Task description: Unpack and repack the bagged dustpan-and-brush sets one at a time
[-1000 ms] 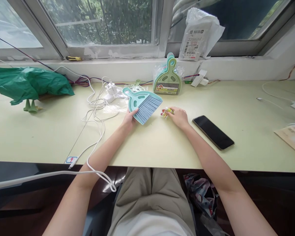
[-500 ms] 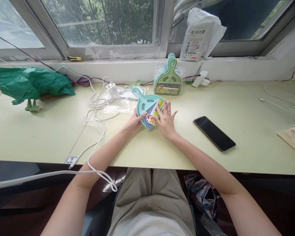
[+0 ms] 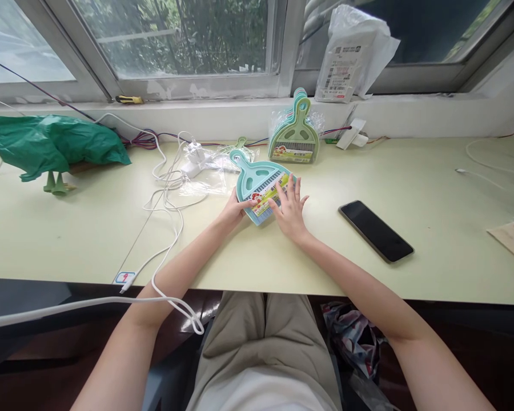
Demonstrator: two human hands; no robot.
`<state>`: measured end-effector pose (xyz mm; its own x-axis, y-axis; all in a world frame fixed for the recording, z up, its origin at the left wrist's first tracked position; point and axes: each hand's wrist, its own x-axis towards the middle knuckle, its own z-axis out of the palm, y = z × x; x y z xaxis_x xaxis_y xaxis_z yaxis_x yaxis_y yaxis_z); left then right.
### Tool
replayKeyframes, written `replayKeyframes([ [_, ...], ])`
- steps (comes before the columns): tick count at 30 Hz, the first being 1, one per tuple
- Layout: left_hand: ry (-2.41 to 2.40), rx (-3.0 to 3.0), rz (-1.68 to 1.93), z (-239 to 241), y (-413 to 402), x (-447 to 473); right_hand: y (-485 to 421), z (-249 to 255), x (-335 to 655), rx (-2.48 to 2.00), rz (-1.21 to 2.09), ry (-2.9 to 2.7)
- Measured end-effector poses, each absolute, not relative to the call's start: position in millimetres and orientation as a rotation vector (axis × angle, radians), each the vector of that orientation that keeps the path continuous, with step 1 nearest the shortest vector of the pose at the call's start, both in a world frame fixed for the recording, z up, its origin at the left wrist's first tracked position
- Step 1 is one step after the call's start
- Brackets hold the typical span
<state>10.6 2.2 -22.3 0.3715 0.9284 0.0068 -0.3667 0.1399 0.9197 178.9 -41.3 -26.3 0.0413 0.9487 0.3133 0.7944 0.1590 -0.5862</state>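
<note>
A mint-green dustpan (image 3: 257, 178) is held tilted above the middle of the table, its handle toward the window. Inside its pan lies a brush with grey-blue bristles, partly covered by a printed label card (image 3: 269, 194). My left hand (image 3: 235, 209) grips the pan's left edge, thumb on the front at the card's left end. Fingers spread, my right hand (image 3: 289, 212) rests its fingertips on the card's right part. Behind stands a row of similar dustpan sets (image 3: 294, 137) in clear wrap, a green one in front.
A black phone (image 3: 376, 231) lies to the right. White cables (image 3: 168, 211), a power strip (image 3: 193, 162) and clear plastic are left of centre. A green plastic bag (image 3: 55, 142) sits far left. A white parcel bag (image 3: 346, 63) leans on the window.
The label card, slanted steeply before, now lies flatter across the brush, its left end under my left thumb. My right fingers have shifted slightly over it.
</note>
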Motion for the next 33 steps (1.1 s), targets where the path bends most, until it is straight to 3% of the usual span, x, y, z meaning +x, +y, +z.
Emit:
replayKeyframes([
  [5,0.686,1.041,1.081,-25,3,11,-36,-28,192,-1.655,0.443,-1.369],
  [10,0.67,1.061,1.108,-24,3,10,-33,-28,196,-1.275,1.122,-1.164],
  [12,0.67,1.07,1.114,-23,2,11,-33,-27,194,-1.104,1.242,-1.089],
  [33,0.723,0.991,1.059,-18,1,13,-31,-29,195,-1.067,1.204,-0.934],
])
